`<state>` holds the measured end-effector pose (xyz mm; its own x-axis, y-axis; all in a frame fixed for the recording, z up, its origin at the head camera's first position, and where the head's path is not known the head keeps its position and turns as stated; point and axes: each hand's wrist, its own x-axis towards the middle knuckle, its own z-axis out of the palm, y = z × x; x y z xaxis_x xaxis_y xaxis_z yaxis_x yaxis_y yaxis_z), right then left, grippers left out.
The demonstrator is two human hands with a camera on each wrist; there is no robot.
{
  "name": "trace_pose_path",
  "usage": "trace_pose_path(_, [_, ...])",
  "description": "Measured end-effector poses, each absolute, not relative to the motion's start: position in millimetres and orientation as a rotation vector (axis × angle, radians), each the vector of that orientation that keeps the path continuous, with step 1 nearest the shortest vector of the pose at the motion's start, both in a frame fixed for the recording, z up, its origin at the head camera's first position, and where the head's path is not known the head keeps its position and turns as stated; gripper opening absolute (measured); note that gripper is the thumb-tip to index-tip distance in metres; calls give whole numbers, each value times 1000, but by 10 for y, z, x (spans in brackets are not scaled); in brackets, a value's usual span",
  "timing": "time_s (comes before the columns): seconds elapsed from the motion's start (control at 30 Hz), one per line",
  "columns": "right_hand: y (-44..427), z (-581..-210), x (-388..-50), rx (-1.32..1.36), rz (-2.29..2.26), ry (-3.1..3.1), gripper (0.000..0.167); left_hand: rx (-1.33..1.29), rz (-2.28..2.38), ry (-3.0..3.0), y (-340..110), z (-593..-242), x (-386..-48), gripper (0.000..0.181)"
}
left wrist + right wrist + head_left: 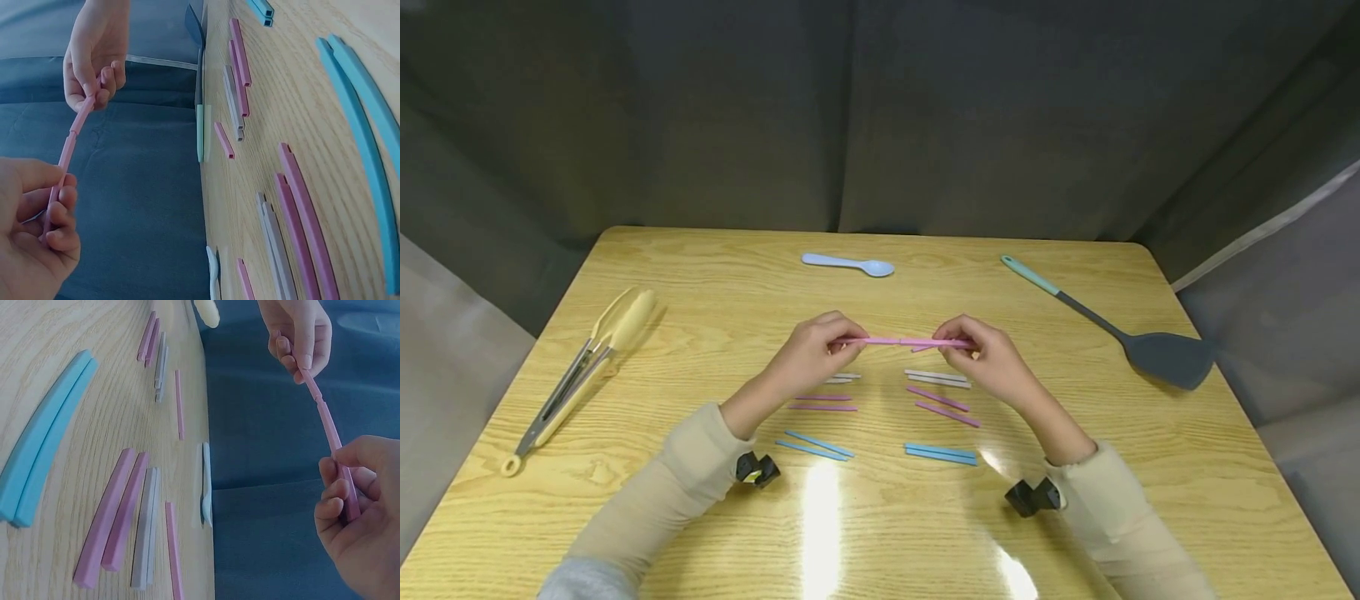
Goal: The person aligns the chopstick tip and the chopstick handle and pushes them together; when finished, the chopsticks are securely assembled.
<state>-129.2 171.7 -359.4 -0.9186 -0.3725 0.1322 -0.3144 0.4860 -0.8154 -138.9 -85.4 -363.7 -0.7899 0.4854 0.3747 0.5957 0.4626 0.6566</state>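
My left hand (812, 352) pinches a slim pink chopstick half (882, 341). Opposite it, my right hand (992, 360) grips another pink chopstick half (917, 342). Above the table the two halves meet end to end, with a small step at the joint; how firmly they fit cannot be told. Beneath the hands, two loose pink halves (173, 550) lie on the wood. Nearer me are pairs of grey-white halves (937, 379), purple halves (823, 402) and blue halves (940, 454), one pair of each colour on either side. My left hand partly covers the left grey-white pair in the head view.
A pale blue spoon (850, 264) lies toward the back of the wooden table (722, 275). Yellow tongs (580, 375) are at the left, and a dark spatula (1165, 358) with a green handle is at the right. Dark curtains (737, 117) hang behind.
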Motion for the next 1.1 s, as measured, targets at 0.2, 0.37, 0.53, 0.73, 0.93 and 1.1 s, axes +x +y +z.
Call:
trace_pose_path(0.2, [1683, -3586, -1279, -627, -1425, 2686, 13, -961, -1235, -2520, -829, -3632, -1366, 8])
trace_pose_path(0.37, [1651, -3592, -1269, -610, -1435, 2718, 11, -966, -1243, -2463, -810, -3632, -1356, 7])
trace_pose_path(0.53, [1624, -3577, -1229, -656, -1496, 2739, 9, -976, -1288, -2400, -809, -3602, -1344, 6])
trace_pose_path(0.73, [1600, -3562, -1187, -763, -1580, 2734, 6, -1001, -1309, -2354, -809, -3595, -1324, 5])
trace_pose_path(0.93, [1578, -3563, -1184, -768, -1580, 2738, 6, -998, -1316, -2341, -810, -3613, -1318, 5])
trace_pose_path(1.1, [1578, -3540, -1183, -682, -1529, 2723, 8, -992, -1294, -2374, -804, -3616, -1329, 5])
